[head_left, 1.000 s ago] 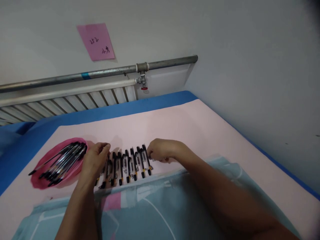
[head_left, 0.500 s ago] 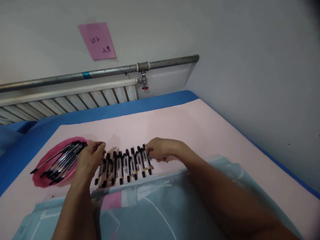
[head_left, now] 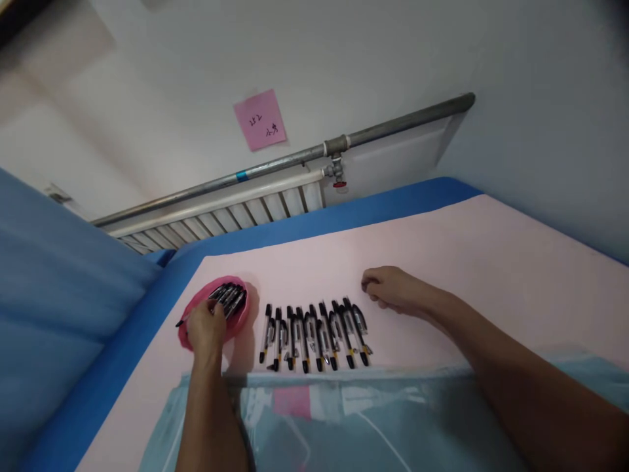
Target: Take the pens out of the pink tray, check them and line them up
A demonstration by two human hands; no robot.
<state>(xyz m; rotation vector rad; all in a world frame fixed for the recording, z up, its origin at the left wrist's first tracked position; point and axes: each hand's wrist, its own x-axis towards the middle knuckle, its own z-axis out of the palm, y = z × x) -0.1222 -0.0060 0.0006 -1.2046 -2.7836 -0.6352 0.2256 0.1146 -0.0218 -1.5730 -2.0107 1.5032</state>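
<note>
Over the pink basket [head_left: 238,329] is my left hand [head_left: 205,326], its thumb and index finger a little apart at the near ends of the heaped pens [head_left: 230,295]. Its other fingertips are hidden. Several clear pens with black caps and black ends [head_left: 304,337] lie side by side in a row on the pale pink mat [head_left: 304,265], right of the basket. Beyond the right end of that row, my right hand [head_left: 393,288] hovers or rests with fingers curled closed. I cannot make out whether anything is inside it.
Light blue cloth [head_left: 373,426] covers the near edge of the mat. Blue surface [head_left: 275,229] shows around the mat, with a radiator [head_left: 236,213] and metal pipe [head_left: 393,126] behind. A blue curtain [head_left: 49,275] hangs at left; a pink note [head_left: 260,120] is on the wall.
My left hand has left the row's left end and is now over the basket. My right hand has moved off the row's right end, away from the pens. The view has shifted left and tilted.
</note>
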